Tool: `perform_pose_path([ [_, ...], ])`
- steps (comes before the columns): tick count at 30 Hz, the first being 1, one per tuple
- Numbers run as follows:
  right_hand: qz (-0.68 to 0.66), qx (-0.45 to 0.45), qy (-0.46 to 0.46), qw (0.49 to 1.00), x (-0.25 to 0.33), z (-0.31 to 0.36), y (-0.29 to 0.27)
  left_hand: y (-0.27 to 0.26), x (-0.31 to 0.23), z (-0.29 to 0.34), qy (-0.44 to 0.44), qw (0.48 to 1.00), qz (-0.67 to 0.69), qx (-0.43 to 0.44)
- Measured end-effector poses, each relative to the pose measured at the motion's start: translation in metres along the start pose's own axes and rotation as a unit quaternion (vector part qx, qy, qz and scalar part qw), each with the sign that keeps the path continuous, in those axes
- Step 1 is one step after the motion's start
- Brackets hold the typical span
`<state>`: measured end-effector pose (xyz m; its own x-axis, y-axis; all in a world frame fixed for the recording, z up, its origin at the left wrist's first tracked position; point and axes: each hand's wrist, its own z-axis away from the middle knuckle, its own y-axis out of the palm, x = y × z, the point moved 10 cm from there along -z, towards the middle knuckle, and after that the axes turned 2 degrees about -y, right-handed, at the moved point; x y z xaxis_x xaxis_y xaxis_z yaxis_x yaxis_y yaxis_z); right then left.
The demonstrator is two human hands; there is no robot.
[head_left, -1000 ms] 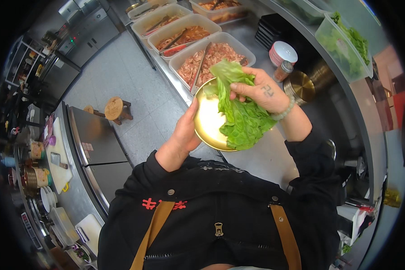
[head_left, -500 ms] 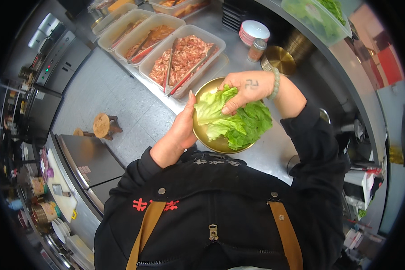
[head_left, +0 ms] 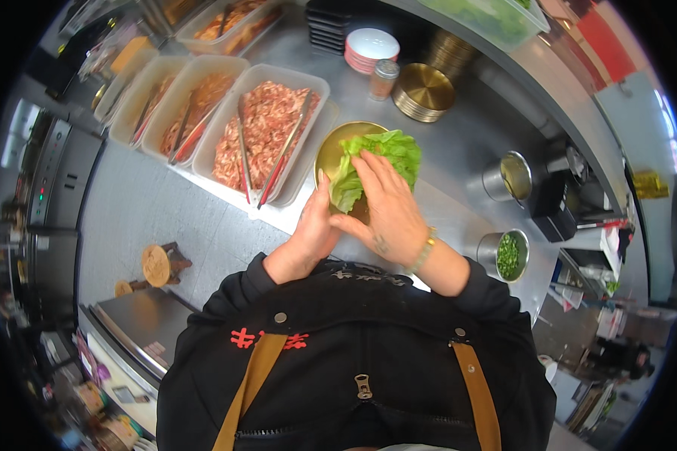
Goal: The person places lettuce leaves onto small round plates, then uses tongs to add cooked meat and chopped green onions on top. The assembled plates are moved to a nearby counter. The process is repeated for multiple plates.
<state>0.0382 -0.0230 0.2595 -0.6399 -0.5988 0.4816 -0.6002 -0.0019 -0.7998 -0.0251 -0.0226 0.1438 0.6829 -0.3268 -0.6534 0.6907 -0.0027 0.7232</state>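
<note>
A shallow gold-coloured metal bowl [head_left: 331, 146] is held just above the steel counter, close to my body. My left hand [head_left: 312, 231] grips its near left rim, thumb up along the edge and the other fingers hidden beneath. Green lettuce leaves [head_left: 397, 154] lie in the bowl and spill past its far right rim. Over them rests my right hand [head_left: 387, 207], palm down, fingers stretched out flat against the leaves. Its thumb points toward my left hand. A bead bracelet [head_left: 423, 252] circles the right wrist.
Left of the bowl stands a plastic tub of raw sliced meat [head_left: 267, 120] with tongs, beside more meat tubs. Beyond are stacked gold bowls [head_left: 426, 89], a shaker jar [head_left: 384, 80] and white-pink bowls [head_left: 372, 45]. A steel pot of chopped greens [head_left: 508, 255] sits at right.
My right hand has turned from pinching the lettuce at the far side to lying flat on it from the near side. The leaves have shifted toward the bowl's far right.
</note>
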Motion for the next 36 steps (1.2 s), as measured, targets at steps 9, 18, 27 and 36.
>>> perform_pose_path([
  [9,0.038,0.169,-0.098,0.98,-0.021,0.008,0.041,-0.004,0.018,-0.01,-0.132,0.978,0.149,0.057],
  [18,-0.145,0.016,0.05,0.988,-0.058,-0.002,-0.046,-0.029,0.02,-0.019,-0.152,0.974,0.153,0.064],
  [27,0.092,0.152,-0.001,0.984,-0.06,-0.01,0.03,-0.011,0.004,-0.021,-0.137,0.985,0.058,0.087],
  [36,-0.079,-0.125,-0.021,0.989,-0.085,-0.129,-0.211,-0.034,-0.001,-0.044,-0.132,0.987,0.078,0.041],
])
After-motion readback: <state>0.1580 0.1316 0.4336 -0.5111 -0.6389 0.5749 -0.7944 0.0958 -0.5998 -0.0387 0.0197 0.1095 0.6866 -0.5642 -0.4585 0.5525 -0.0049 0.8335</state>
